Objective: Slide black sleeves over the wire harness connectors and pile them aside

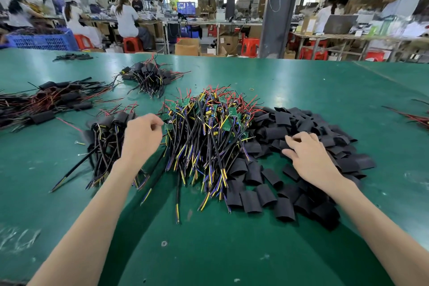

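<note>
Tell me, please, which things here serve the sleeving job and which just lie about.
Job: heap of bare multicoloured wire harnesses with green circuit boards; pile of flat black sleeves; sleeved black harness pile.
Lying about: blue plastic crate; brown cardboard box; red plastic stool.

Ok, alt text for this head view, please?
A person's left hand reaches the edge of a pile of wire harnesses with green circuit boards, while the right hand rests on a heap of black sleeves beside it. Sleeved harnesses lie piled to the left on the green table.
</note>
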Motion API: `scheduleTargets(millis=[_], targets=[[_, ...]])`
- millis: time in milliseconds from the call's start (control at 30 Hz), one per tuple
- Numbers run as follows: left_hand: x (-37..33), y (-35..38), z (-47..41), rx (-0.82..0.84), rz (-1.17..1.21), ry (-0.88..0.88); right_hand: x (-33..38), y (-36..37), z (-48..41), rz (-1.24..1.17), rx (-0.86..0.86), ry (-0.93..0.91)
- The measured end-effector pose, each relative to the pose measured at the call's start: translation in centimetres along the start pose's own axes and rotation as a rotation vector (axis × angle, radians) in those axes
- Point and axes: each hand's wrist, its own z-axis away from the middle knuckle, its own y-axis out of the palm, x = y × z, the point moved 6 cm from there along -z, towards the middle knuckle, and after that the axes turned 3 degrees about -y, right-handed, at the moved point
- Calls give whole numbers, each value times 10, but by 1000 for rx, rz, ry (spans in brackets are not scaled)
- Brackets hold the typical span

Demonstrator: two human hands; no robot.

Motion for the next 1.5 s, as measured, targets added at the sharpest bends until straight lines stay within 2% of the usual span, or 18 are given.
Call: scheduleTargets(millis=[100, 200, 367, 600, 833, 900, 1000, 1067, 1200, 1267, 1333, 1400, 1500], targets=[[10, 25, 1, 192, -36, -121, 2, 0, 0, -3, 0, 3], [16, 35, 2, 258, -69, -191, 4, 0, 2, 6, -8, -1], [23, 28, 3, 222, -218, -206, 5, 2, 3, -1, 15, 2], [32, 14, -6, 150, -171, -246, 5, 3, 4, -13, 48, 3], [40, 15, -9, 174, -215, -291, 6, 2, 5, -16, 57, 2], [40, 17, -9, 157, -230, -269, 7, 2, 5, -10, 59, 1], [29, 21, -10, 92, -249, -97, 9, 2, 5, -6, 60, -4], [26, 28, -11, 118, -305, -26, 9, 2, 6, -4, 63, -11], [30, 41, -13, 164, -432, -100, 9, 3, 6, -5, 60, -12], [28, 43, -16, 150, -389, -122, 9, 2, 5, -8, 58, -14], [26, 46, -22, 175, -205, -176, 10, 2, 6, -7, 63, -13], [26, 51, -31, 212, 16, -279, 11, 2, 6, -13, 72, -11], [28, 59, -45, 242, 165, -434, 12, 2, 7, -26, 82, -8]])
